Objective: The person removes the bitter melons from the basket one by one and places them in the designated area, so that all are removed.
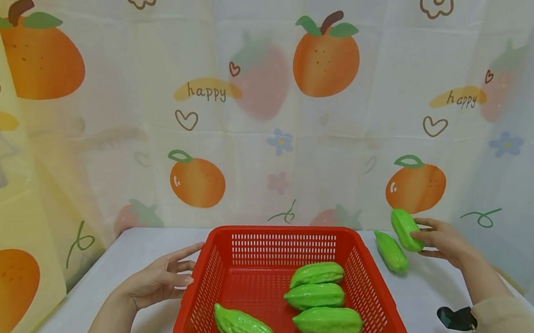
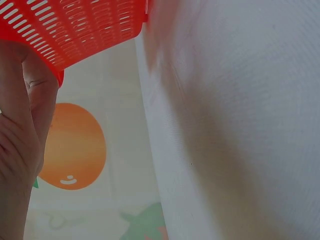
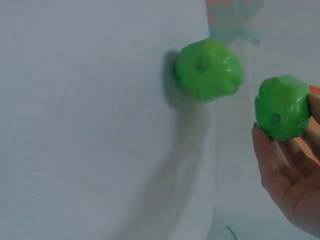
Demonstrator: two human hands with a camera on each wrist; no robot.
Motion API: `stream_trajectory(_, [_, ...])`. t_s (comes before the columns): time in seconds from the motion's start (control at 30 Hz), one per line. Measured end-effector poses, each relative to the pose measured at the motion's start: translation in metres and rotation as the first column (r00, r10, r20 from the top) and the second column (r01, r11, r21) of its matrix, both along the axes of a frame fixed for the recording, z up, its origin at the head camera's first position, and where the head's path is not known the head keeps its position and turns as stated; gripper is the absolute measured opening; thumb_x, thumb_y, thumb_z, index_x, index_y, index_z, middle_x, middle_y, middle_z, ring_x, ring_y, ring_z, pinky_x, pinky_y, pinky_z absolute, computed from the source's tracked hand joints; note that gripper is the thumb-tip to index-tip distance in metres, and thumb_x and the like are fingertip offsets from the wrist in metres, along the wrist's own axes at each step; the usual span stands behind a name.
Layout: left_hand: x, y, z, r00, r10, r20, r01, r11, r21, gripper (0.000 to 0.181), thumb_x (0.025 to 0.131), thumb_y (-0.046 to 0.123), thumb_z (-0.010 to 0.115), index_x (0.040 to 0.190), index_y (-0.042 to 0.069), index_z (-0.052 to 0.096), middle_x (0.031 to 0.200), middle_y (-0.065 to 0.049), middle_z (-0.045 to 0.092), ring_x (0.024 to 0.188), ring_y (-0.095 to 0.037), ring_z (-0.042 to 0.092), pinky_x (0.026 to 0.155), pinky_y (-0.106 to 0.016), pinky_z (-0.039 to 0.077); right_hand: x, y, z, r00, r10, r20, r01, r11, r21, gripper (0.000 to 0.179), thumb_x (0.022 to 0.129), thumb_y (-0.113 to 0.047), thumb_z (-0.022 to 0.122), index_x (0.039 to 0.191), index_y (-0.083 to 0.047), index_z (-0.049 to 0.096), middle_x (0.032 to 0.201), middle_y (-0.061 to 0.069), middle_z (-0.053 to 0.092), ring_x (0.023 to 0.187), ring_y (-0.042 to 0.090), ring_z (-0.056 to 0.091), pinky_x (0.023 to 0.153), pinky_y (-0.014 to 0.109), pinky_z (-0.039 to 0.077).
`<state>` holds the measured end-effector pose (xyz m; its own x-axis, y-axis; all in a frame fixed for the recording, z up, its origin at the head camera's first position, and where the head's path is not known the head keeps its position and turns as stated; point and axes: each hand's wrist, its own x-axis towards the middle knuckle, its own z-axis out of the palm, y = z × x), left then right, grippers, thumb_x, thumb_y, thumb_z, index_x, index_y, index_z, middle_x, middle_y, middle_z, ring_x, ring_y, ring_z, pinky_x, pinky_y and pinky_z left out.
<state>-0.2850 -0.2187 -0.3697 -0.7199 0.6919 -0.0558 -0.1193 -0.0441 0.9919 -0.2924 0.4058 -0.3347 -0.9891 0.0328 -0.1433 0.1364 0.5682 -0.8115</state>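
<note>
Beyond the worktop's (image 1: pixel 146 245) far edge, we're reading "happy" (image 1: pixel 207 92); our right hand (image 1: pixel 442 241) is gripping a green fruit (image 1: pixel 404 228), our loosely spread left hand (image 1: pixel 162 278) touching the basket (image 1: pixel 283 230).

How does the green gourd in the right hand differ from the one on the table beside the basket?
The held gourd is pinched by the right hand, while the table gourd is untouched. The held gourd is raised; the table gourd rests on the white table. Both are green and outside the red basket.
</note>
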Motion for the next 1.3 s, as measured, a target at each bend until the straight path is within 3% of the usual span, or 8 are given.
stream_trajectory(0.17, [0.001,0.0,0.0,1.0,-0.005,0.002,0.005,1.0,0.009,0.075,0.096,0.006,0.054,0.159,0.011,0.013,0.114,0.001,0.063,0.101,-0.012,0.068,0.091,-0.038,0.059,0.001,0.007,-0.012,0.998,-0.064,0.022,0.063,0.997,0.035,0.075,0.102,-0.029,0.05,0.153,0.01,0.011,0.15,0.041,0.024,0.111,0.03,0.062,0.092,0.043,0.058])
stream_trajectory(0.67, [0.0,0.001,0.002,1.0,0.01,-0.002,-0.01,1.0,-0.013,0.076,0.096,0.006,0.055,0.159,0.011,0.013,0.113,0.001,0.062,0.101,-0.012,0.068,0.091,-0.04,0.059,0.008,0.016,-0.04,0.99,-0.128,0.06,0.127,0.991,0.034,0.072,0.101,-0.025,0.051,0.15,0.015,0.016,0.143,0.041,0.029,0.12,0.049,0.05,0.088,0.042,0.059])
stream_trajectory(1.3, [0.001,0.0,0.001,1.0,0.004,0.002,-0.004,1.0,0.002,0.076,0.096,0.005,0.054,0.159,0.01,0.011,0.113,0.001,0.062,0.1,-0.012,0.068,0.09,-0.039,0.059,0.001,0.02,-0.048,0.984,-0.153,0.088,0.15,0.988,0.041,0.073,0.101,-0.026,0.05,0.15,0.015,0.014,0.146,0.041,0.023,0.128,0.053,0.042,0.09,0.042,0.058])
